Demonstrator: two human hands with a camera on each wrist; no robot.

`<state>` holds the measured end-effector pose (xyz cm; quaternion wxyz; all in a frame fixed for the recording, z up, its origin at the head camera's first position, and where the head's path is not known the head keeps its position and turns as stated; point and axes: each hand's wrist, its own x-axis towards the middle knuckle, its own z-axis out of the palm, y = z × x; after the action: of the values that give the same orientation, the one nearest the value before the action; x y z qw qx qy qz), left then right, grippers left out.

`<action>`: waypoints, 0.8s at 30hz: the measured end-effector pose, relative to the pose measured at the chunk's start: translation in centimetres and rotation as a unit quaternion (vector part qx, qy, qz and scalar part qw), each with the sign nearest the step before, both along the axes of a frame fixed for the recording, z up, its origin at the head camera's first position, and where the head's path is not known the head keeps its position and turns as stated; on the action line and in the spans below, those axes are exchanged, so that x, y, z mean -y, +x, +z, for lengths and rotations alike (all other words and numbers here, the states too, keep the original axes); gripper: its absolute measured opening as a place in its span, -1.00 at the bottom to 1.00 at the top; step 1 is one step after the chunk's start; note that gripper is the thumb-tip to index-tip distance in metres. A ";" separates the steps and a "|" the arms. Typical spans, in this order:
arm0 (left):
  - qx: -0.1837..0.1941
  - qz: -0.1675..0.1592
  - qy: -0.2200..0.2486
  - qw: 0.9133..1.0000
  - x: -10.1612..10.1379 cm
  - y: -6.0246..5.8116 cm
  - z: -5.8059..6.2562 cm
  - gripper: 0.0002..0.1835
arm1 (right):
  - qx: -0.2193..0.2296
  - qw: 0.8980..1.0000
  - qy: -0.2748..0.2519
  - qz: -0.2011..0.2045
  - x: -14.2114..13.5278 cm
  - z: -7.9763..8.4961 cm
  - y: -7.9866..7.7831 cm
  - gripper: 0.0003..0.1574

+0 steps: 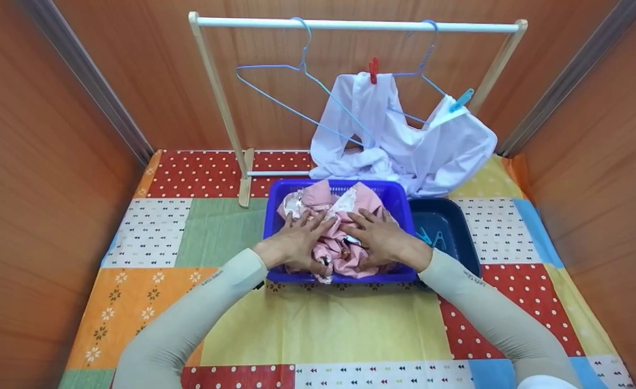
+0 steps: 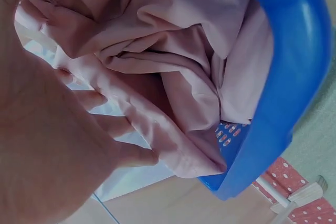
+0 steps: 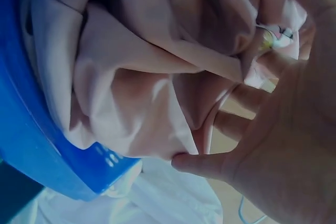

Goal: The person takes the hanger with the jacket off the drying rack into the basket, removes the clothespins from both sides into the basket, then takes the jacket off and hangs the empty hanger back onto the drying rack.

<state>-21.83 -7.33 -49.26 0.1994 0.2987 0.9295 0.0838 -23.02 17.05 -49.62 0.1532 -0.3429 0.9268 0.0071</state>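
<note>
A patchwork tablecloth [image 1: 323, 324] covers the surface, its plain yellow patch just before the blue-violet laundry basket [image 1: 271, 221]. Inside the basket lies a crumpled pink garment [image 1: 353, 266]; the left hand [image 1: 299, 241] and right hand [image 1: 382, 239] rest on it, fingers extended and spread, gripping nothing. Right of the basket sits a dark tray [image 1: 461, 237] with blue clothespins [image 1: 431, 239]. Behind the basket stands a clothes rack [image 1: 361, 25] bearing a white garment [image 1: 404, 143]; wood-grain panels [image 1: 42, 178] enclose both sides and the back.

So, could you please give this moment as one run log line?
left hand: on pink cloth; right hand: on pink cloth; pink cloth: bunched in blue basket; white cloth: pegged on hanger
</note>
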 end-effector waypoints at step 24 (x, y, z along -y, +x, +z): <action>0.082 0.046 -0.120 0.988 -2.1 -3.0 -2.8 0.05 | 0.139 0.975 0.166 -0.052 3.3 -2.4 -3.6 -0.10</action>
<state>-24.78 -5.21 -52.04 0.3051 0.2216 0.9262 0.0046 -26.57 13.73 -51.99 0.3358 -0.2614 0.8988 0.1052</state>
